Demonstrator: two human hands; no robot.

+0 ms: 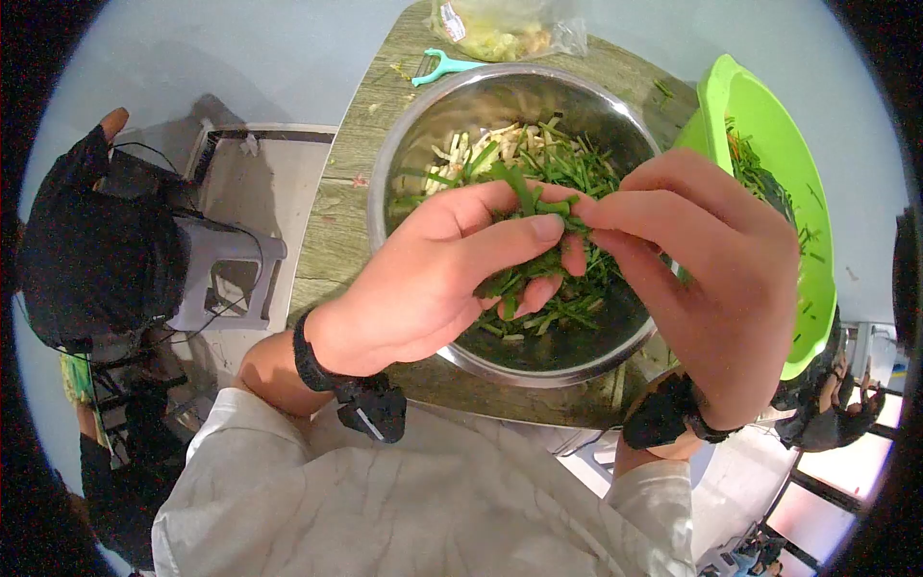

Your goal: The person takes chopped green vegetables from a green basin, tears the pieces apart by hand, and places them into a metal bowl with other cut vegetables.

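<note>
Over a large steel bowl (409, 135), my left hand (413, 264) is closed around a small bunch of green leaves (527, 197), its thumb pressing on them. My right hand (721, 240) has its thumb and fingers pinched together at the right end of that same bunch. Whether it grips a separate piece is hidden by the fingers. Inside the bowl lie chopped green strips (572, 163) mixed with pale white pieces (466, 152). Both of my wrists wear black bands.
A turquoise peeler (447, 65) lies behind the bowl on the wood-patterned table (332, 216). Near it is a clear plastic bag (500, 34) with pale scraps. At right stands a tilted lime-green basin (713, 106) holding greens. Another person in black is at left beside a grey stool (221, 264).
</note>
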